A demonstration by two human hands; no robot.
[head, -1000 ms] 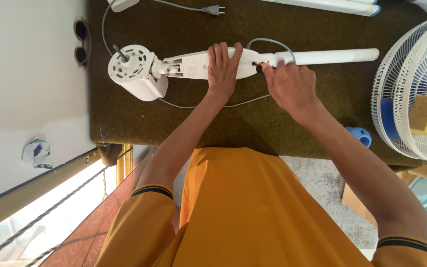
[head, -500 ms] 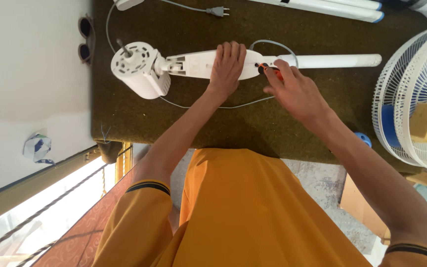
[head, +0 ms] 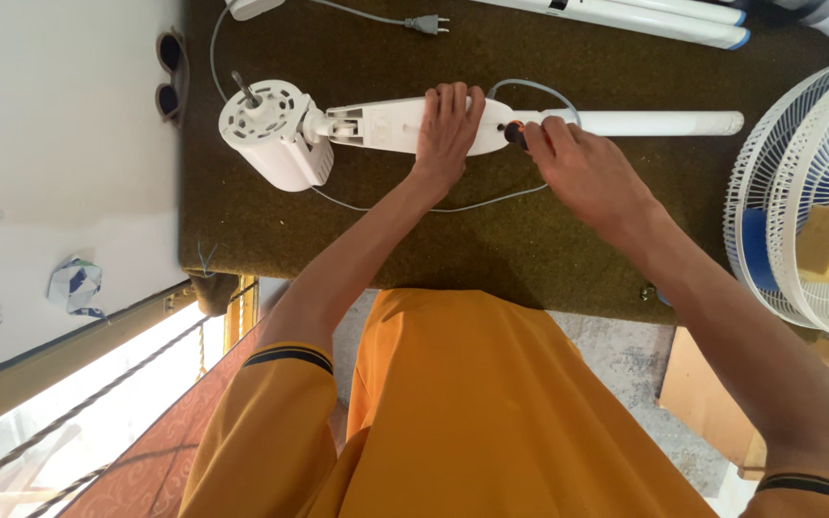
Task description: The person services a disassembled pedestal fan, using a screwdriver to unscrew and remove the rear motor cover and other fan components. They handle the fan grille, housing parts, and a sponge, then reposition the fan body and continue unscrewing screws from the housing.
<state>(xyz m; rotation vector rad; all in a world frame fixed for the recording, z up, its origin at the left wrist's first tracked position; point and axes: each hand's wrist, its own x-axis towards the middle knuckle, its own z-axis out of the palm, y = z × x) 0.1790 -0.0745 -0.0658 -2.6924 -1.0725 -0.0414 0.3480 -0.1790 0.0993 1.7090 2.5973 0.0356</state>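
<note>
Both hands work one white plastic fan motor-and-stand assembly (head: 376,125) lying on the dark felt table (head: 357,240). Left hand (head: 448,125) presses flat, fingers extended; right hand (head: 578,168) pinches a dark-handled screwdriver (head: 514,134). Assembly appears rigid, motor-heavy; steady by the neck.

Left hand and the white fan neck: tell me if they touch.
Touching. The head view shows the left hand lying flat on the white fan neck.

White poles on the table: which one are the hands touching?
The near white pole, joined to the fan motor. The left hand presses its housing and the right hand works beside it. The other poles lie untouched at the far edge.
</note>
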